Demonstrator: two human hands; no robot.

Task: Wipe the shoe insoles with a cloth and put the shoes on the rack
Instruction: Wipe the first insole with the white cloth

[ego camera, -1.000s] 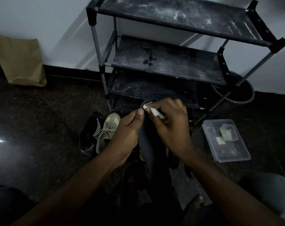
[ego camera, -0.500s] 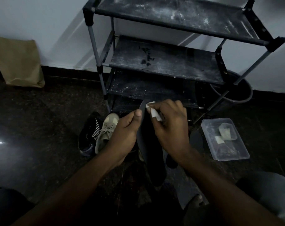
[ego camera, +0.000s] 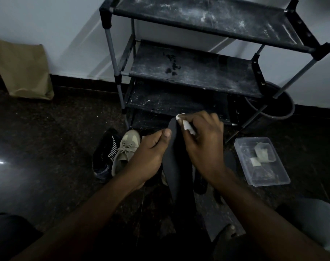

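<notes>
Just in front of the shoe rack (ego camera: 188,72), level with its bottom shelf, a dark insole (ego camera: 176,161) is held nearly on end, toe up. The left hand (ego camera: 151,157) pinches its left edge near the toe, thumb on the face. The right hand (ego camera: 203,142) is curled round a small white cloth (ego camera: 186,127), pressing it on the toe end.

Step in hand, by judgement: wiping. To do it well:
- Hold firm with the left hand so the thin insole does not flex away.
- Stroke from toe to heel, full width, edges included.

The insole looks flat, matte and charcoal. The light is too dim to tell dirt.

Left of the rack's foot, a beige sneaker (ego camera: 125,149) sits beside a black striped shoe (ego camera: 105,151). Right of the rack is a clear plastic box (ego camera: 262,161), and a dark bucket (ego camera: 273,110) stands by the rack's right leg. The rack shelves are streaked with pale dust.
</notes>
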